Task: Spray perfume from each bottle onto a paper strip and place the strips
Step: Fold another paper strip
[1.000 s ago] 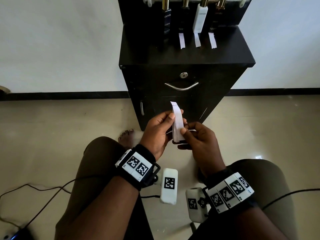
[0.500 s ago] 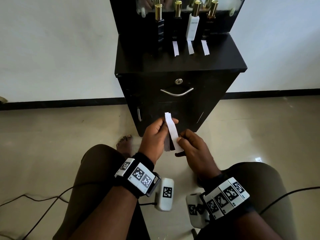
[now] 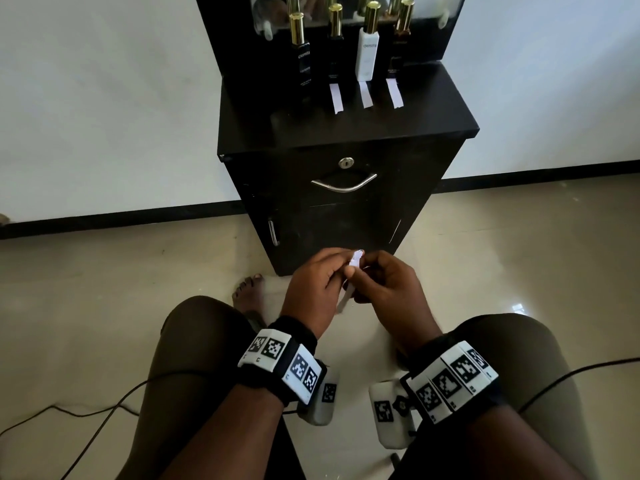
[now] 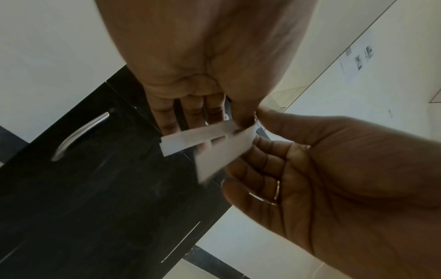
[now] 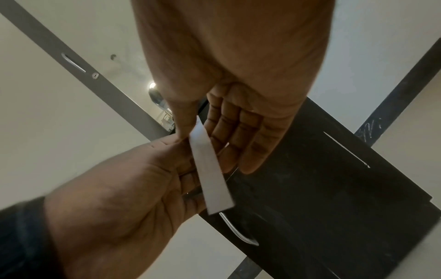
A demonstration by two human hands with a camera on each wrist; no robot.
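step in hand, judged: separating one paper strip [image 4: 190,140] from another [image 4: 222,156], both pinched between left hand [image 3: 317,282] and right hand [image 3: 384,282] at lower centre, close together. next: carrying one strip to the leftmost bottle [image 3: 300,53] at top, unmatched on the worktop [image 3: 433,109]; three laid strips [image 3: 365,95] beside. nothing blocking seen.

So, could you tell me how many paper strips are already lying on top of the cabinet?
3: left strip before the second bottle, middle strip before the white bottle, right strip before the rightmost bottle; none seems hidden.
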